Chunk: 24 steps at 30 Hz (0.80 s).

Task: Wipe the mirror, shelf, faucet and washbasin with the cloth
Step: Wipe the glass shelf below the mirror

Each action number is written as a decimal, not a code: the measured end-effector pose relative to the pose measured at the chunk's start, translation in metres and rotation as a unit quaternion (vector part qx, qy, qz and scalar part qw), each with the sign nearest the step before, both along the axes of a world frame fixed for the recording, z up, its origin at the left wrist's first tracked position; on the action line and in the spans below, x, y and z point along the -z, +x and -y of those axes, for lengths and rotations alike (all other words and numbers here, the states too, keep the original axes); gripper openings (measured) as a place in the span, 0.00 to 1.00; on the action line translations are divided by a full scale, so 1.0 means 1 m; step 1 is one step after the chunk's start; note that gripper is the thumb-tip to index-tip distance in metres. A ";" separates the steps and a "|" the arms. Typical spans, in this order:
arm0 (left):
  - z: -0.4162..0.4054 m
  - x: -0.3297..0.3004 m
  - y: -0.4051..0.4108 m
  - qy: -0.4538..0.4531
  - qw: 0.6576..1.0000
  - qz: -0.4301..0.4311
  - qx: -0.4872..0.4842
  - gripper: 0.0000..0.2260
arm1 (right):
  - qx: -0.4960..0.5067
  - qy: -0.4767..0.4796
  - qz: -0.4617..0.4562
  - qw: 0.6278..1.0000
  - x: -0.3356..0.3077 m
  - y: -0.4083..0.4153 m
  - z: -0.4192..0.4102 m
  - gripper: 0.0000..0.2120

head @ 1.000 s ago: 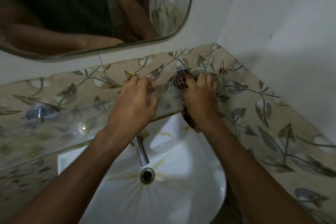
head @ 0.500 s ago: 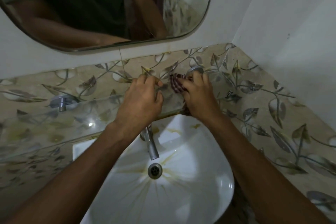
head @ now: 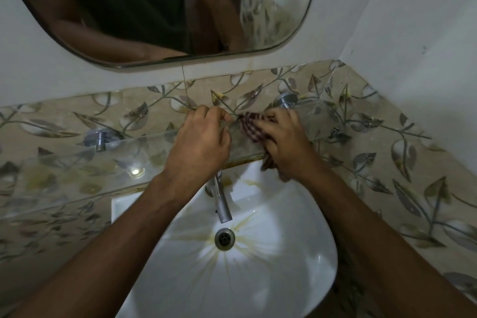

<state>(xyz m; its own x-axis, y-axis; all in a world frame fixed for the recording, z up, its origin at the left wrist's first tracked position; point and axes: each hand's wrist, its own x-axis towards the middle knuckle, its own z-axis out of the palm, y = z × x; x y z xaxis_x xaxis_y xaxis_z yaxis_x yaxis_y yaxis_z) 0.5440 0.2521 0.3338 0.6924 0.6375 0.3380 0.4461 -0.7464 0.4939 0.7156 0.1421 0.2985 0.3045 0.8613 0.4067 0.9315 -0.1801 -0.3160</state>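
A clear glass shelf [head: 85, 162] runs along the leaf-patterned tiled wall above a white washbasin [head: 271, 266]. My right hand [head: 286, 142] grips a dark checked cloth [head: 249, 125] and presses it on the shelf's right half; part of the cloth hangs below the shelf edge. My left hand [head: 201, 139] rests on the shelf just left of the cloth, fingers curled over the glass. A chrome faucet [head: 222, 204] sticks out under my left wrist, over the drain [head: 225, 238]. The rounded mirror [head: 154, 8] hangs above and reflects my arms and dark shirt.
Two chrome brackets hold the shelf: a left bracket [head: 99, 139] and a right bracket [head: 285, 100]. A white side wall [head: 413, 33] closes the corner on the right. Yellowish stains streak the basin around the drain.
Both hands and the cloth have shifted left along the shelf, uncovering the right bracket. The camera has tilted up, so more of the mirror and basin shows.
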 end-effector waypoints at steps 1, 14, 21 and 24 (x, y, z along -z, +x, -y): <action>0.001 -0.001 0.000 0.000 1.000 0.001 0.000 0.12 | -0.029 0.001 -0.005 1.000 0.002 -0.009 0.009 0.18; 0.004 0.000 0.000 0.008 1.000 -0.009 0.003 0.13 | 0.013 -0.046 0.013 0.999 -0.011 0.005 -0.014 0.17; 0.003 0.002 -0.005 0.012 1.000 0.000 -0.005 0.13 | -0.084 -0.029 -0.018 0.996 -0.004 -0.012 0.006 0.19; -0.001 0.004 -0.008 0.027 0.999 0.004 -0.018 0.14 | -0.001 -0.035 -0.021 0.999 -0.011 0.006 -0.018 0.18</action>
<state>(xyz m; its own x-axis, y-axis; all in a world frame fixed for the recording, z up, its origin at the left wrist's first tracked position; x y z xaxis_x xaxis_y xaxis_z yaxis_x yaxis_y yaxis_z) 0.5363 0.2526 0.3302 0.6670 0.6426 0.3769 0.4694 -0.7554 0.4572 0.7221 0.1602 0.3091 0.3176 0.8882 0.3322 0.9184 -0.2009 -0.3410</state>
